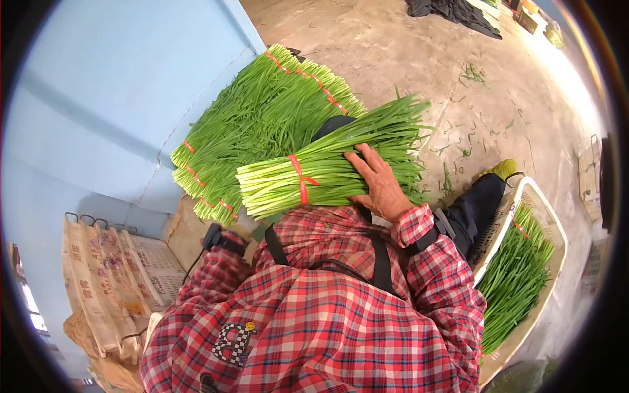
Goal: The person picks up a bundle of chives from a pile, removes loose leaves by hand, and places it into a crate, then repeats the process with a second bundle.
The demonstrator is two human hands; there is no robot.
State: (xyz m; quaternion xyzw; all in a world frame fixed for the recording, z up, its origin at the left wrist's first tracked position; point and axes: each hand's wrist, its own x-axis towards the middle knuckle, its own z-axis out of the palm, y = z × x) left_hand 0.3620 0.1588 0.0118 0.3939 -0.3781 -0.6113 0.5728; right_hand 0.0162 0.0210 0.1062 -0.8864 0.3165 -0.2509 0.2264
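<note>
A bundle of garlic chives (334, 164) tied with a red band (300, 178) lies across my lap, pale cut ends to the left and leaf tips to the upper right. My right hand (380, 183) rests on top of it, fingers stretched out and apart over the green stems. Below the bundle's cut ends, my left hand (246, 229) is blurred and mostly hidden beside its dark wrist strap; its fingers cannot be made out. Beyond the bundle is a pile of tied chives (255, 118), several red bands showing along its edges.
On my right stands a cream plastic crate (557, 232) holding more banded chives (517, 275). Stacked crates (118, 275) lean at the left near a light blue panel (131, 85). Loose leaf scraps (473, 73) litter the concrete floor (367, 39); dark cloth (455, 14) lies at the far end.
</note>
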